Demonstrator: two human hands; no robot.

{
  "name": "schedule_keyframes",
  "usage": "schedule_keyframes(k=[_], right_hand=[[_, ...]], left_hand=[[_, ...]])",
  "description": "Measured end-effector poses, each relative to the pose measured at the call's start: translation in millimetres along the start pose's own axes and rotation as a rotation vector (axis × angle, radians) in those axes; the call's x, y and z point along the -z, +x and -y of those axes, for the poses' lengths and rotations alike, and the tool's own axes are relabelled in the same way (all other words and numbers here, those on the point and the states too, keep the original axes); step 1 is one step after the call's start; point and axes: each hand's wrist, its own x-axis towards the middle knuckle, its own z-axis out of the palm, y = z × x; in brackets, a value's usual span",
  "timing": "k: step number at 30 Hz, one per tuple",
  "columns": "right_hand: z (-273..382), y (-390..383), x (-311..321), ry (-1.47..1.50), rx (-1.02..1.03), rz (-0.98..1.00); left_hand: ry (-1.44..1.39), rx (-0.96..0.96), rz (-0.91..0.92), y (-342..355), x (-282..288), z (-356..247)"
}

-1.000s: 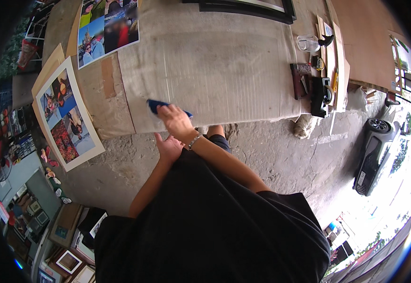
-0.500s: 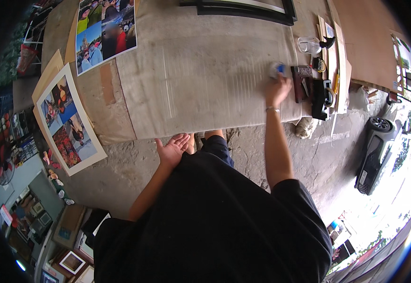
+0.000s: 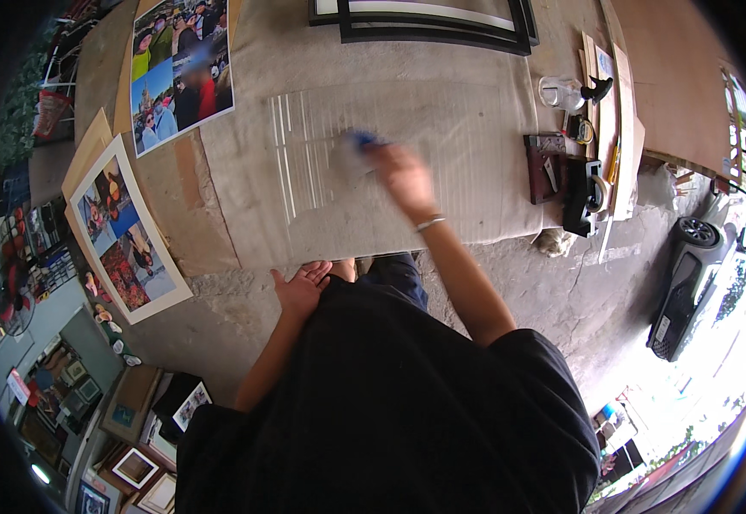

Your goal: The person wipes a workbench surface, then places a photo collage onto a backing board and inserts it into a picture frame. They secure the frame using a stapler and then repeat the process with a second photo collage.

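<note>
A clear sheet [image 3: 467,171], perhaps glass, lies on the beige covered table [image 3: 249,197]. Over its middle my right hand [image 3: 400,178], smeared by motion, grips a blue pad or cloth [image 3: 363,140], too blurred to make out well. My left hand [image 3: 300,284] is open, palm up, just below the table's front edge and holds nothing. Left of the sheet lie a photo collage print [image 3: 185,68] and a matted collage print [image 3: 120,223] on cardboard.
Black picture frames [image 3: 433,43] lie at the back. A spray bottle [image 3: 566,90], a dark red tool [image 3: 544,167], a tape dispenser [image 3: 583,206] and wood boards [image 3: 621,137] line the right side. A car [image 3: 690,283] stands on the right; stacked frames [image 3: 133,467] stand lower left.
My right hand swept the blue pad from the left-front of the sheet to its right side, then back leftward to the middle. My left hand stays open near the table's edge.
</note>
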Motion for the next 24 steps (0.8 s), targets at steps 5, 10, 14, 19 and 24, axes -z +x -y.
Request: schedule_keyframes(k=[5,10,14,19,24], right_hand=[[-155.6,-30.2,78.4,-0.353,-0.618,-0.370],[-66.6,-3.8,14.4,-0.287,-0.450,-0.293],[102.1,32.2,-54.1,0.124,-0.143,-0.149],[134.8,63.2,-19.8,0.245,0.229,0.278],[-47.9,19.4,11.7,0.206,-0.128,-0.105]], left_hand=[[-0.025,0.021,0.065,4.7,10.4,2.9],[-0.046,0.040,-0.024,2.8,6.1,8.1],[-0.019,0.028,-0.012,-1.2,-1.4,10.5],[-0.022,0.032,-0.032,3.7,-2.7,11.1],[-0.024,0.021,0.021,-5.6,6.1,7.8]])
